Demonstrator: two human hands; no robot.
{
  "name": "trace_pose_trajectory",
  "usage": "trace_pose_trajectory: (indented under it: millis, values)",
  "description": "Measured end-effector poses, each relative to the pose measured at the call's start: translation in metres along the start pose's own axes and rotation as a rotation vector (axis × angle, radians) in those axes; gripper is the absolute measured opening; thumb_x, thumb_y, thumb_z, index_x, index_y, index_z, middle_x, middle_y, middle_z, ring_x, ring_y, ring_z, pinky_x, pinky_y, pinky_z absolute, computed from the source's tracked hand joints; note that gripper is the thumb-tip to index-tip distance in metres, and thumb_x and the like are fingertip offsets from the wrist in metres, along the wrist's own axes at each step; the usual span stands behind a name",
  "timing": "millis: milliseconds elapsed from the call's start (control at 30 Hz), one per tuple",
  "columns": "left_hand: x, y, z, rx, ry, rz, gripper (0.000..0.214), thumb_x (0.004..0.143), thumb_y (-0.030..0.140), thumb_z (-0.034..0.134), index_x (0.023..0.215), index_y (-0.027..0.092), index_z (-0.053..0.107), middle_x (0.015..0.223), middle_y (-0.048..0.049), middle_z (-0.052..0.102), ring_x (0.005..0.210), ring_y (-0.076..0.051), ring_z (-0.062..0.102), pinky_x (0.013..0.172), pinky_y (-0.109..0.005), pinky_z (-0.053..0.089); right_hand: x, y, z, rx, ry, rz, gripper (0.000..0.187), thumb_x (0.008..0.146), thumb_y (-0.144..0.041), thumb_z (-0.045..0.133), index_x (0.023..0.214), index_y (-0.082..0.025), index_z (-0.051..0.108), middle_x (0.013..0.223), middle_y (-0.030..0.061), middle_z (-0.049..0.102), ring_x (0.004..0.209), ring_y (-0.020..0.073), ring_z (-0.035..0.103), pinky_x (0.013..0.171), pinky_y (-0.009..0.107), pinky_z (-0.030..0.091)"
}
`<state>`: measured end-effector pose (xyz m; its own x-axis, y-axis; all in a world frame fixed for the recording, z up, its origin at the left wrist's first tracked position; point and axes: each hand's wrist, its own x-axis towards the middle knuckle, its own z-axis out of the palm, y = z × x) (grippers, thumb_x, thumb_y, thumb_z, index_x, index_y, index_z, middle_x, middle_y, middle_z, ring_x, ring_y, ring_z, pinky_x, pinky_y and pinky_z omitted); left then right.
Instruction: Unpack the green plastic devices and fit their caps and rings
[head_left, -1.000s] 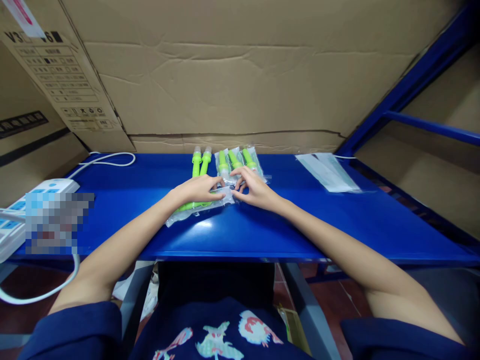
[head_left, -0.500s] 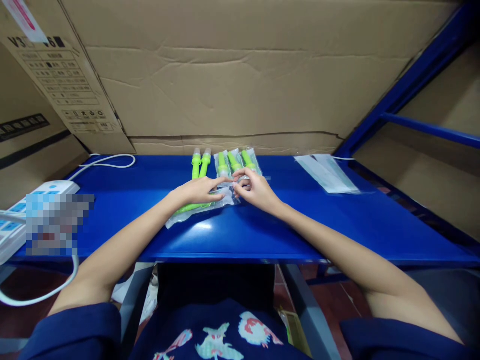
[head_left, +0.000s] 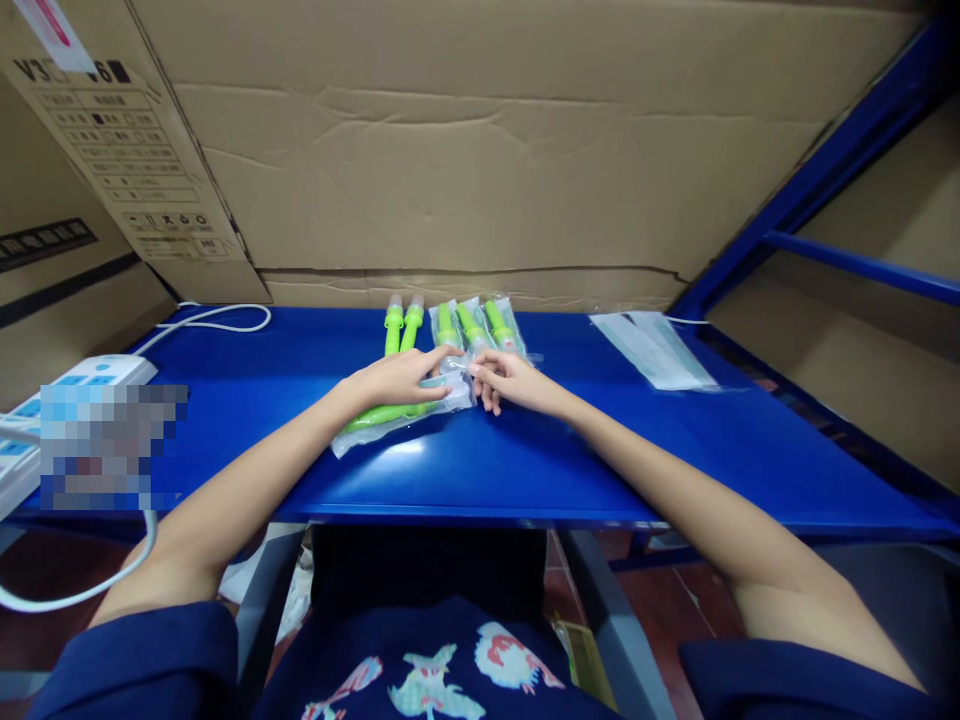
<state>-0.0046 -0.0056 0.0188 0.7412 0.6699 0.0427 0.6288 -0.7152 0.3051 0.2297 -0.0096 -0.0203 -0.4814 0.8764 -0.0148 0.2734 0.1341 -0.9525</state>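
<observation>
A clear plastic bag (head_left: pixel 454 392) with a bright green stick (head_left: pixel 390 412) inside lies slantwise on the blue table. My left hand (head_left: pixel 401 382) rests flat over the bag, its thumb and fingers stretched out and apart, hiding part of the green stick. At the bag's right end my right hand (head_left: pixel 510 382) pinches the edge of the plastic between thumb and forefinger, the other fingers curled below. Just beyond my hands lie two unbagged green sticks with clear tips (head_left: pixel 403 325). Beside them are three bagged green sticks (head_left: pixel 472 322), their near ends partly covered by my fingers.
On the right of the blue table (head_left: pixel 645 450) lies a flat pale packet (head_left: pixel 654 348) in clear film. A white power strip (head_left: pixel 112 372) with white cables stands at the left. Cardboard (head_left: pixel 480 180) walls the back, and a blue metal frame (head_left: pixel 795 150) rises at the right.
My right hand has turned and dropped slightly, its lower fingers now hanging below the bag's end. My left hand stays almost in place on the bag.
</observation>
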Motion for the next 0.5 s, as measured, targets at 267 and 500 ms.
trace_pose_trajectory:
  millis: [267, 500]
  values:
    - [-0.002, 0.0068, -0.001, 0.023, -0.095, -0.014, 0.07, 0.086, 0.052, 0.058, 0.146, 0.019, 0.043, 0.087, -0.0036, 0.063, 0.071, -0.018, 0.056, 0.063, -0.026, 0.037, -0.0017, 0.0063, 0.0024, -0.035, -0.048, -0.031, 0.027, 0.097, -0.042, 0.062, 0.098, -0.019, 0.048, 0.065, -0.0032, 0.064, 0.05, 0.0113, 0.065, 0.043, 0.021, 0.054]
    - [-0.0024, 0.0085, -0.0025, -0.096, -0.066, -0.101, 0.071, 0.08, 0.04, 0.06, 0.143, 0.018, 0.037, 0.088, -0.0016, 0.06, 0.069, -0.016, 0.054, 0.064, -0.027, 0.039, -0.0014, 0.0044, 0.0034, -0.026, -0.059, -0.056, 0.033, 0.098, -0.05, 0.057, 0.094, -0.018, 0.05, 0.072, -0.0005, 0.064, 0.05, 0.01, 0.063, 0.044, 0.021, 0.053]
